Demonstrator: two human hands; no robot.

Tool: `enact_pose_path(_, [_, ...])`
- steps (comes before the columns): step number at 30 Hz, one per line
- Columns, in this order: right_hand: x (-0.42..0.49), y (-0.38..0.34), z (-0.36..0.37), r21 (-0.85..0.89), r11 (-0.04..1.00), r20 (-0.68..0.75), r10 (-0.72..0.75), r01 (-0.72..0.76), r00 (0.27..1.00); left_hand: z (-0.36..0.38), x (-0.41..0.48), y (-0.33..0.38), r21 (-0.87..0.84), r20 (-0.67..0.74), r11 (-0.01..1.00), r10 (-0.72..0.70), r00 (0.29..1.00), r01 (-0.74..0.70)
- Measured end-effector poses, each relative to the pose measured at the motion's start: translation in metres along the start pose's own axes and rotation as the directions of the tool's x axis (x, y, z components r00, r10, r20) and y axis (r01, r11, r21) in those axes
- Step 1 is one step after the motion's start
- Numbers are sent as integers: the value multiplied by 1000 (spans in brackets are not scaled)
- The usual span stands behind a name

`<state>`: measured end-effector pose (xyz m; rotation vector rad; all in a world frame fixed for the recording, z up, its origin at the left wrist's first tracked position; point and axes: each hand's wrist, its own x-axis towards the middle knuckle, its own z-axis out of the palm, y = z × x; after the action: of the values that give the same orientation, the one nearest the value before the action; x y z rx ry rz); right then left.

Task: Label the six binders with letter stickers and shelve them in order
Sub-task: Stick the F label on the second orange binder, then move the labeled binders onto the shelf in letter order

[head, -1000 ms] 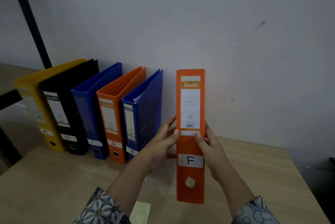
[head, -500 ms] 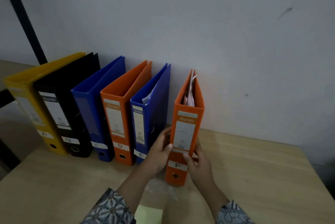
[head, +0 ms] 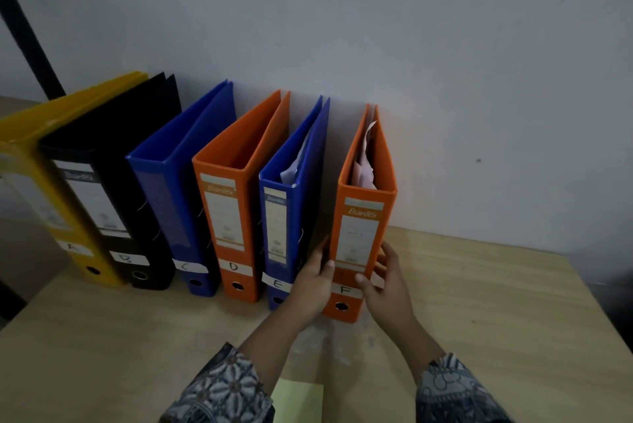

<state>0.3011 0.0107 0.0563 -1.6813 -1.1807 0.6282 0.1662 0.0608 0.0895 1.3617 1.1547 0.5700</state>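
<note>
Six binders stand upright in a row on the table [head: 479, 302], spines out, backs against the wall [head: 445, 80]. Landmark: F binder [head: 363, 234], orange, at the row's right end. Small gap between it and the E binder [head: 291, 213], blue, to its left. Further left, in order: D [head: 227, 217] orange, C [head: 168, 196] blue, B [head: 102, 196] black, A [head: 41, 189] yellow. Each has a white letter sticker low on the spine.

Left hand [head: 313, 280] grips F's left edge, thumb on the spine, fingers in the gap toward E. Right hand [head: 387, 289] clasps F's right edge, thumb on the spine by the F sticker [head: 345, 290]. Loose papers [head: 364, 162] stick out of F's top. Yellow note [head: 298, 402] lies on the table in front of F, near the sleeves.
</note>
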Motion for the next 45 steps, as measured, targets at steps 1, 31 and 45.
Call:
enact_pose_path(1, [-1, -1, 0, 7, 1000, -2, 10, -10, 1000, 1, -1, -2, -1, -1, 1000, -7, 1000, 7])
enact_pose_path(31, [-17, -24, -14, -11, 988, 20, 157, -157, 987, 13, -44, -28, -53, -72, 999, -11, 997, 7])
enact_pose_path(45, [-84, -7, -2, -49, 944, -32, 324, -325, 946, 15, -101, -59, -16, -157, 999, -47, 986, 45])
